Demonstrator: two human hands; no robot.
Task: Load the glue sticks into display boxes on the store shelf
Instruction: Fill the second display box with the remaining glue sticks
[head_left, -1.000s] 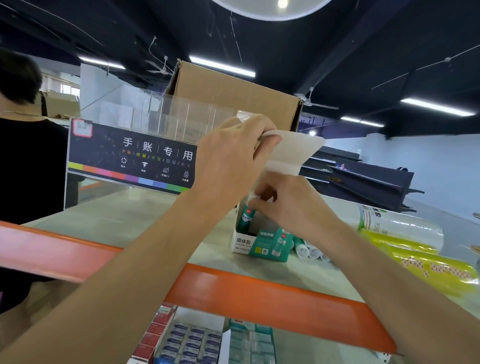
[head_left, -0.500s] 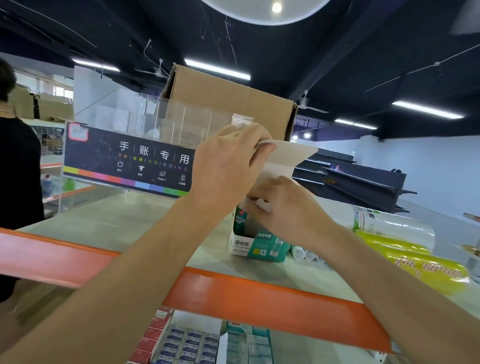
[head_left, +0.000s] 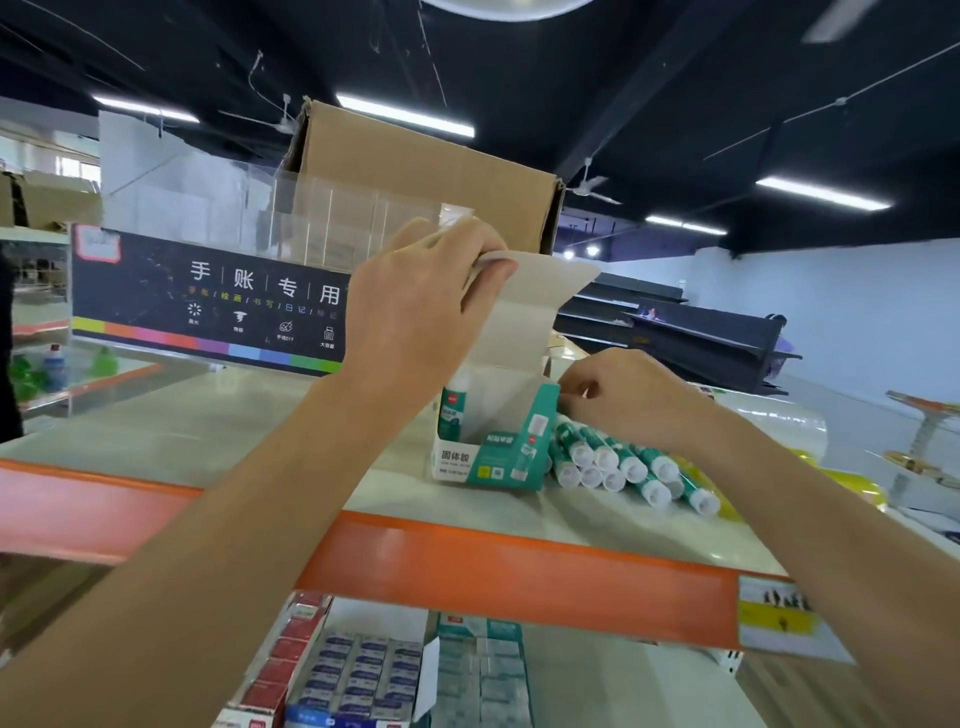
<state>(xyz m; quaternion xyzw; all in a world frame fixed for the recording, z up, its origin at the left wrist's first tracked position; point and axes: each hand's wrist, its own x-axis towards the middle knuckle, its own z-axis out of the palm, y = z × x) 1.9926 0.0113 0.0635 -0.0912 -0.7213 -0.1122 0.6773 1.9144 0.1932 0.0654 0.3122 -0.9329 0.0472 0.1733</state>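
Note:
A teal and white display box (head_left: 488, 460) stands on the top shelf (head_left: 218, 431) with its white lid flap (head_left: 535, 306) raised. My left hand (head_left: 426, 306) pinches the top edge of that flap. One glue stick (head_left: 451, 408) stands upright inside the box at its left wall. Several more glue sticks (head_left: 618, 465) lie in a pile against the box's right side, white caps towards me. My right hand (head_left: 636, 400) hovers over that pile, beside the box's right wall, fingers curled; whether they hold a stick is hidden.
A large open cardboard carton (head_left: 426, 176) stands behind the display box. To the left is a clear acrylic organiser with a dark sign (head_left: 208, 296). Film-wrapped rolls (head_left: 779, 423) lie at the right. The orange shelf edge (head_left: 467, 564) is in front, with boxed stock (head_left: 363, 675) below.
My right hand has come out of the display box and moved right, over the pile of glue sticks. My left hand has kept hold of the raised flap.

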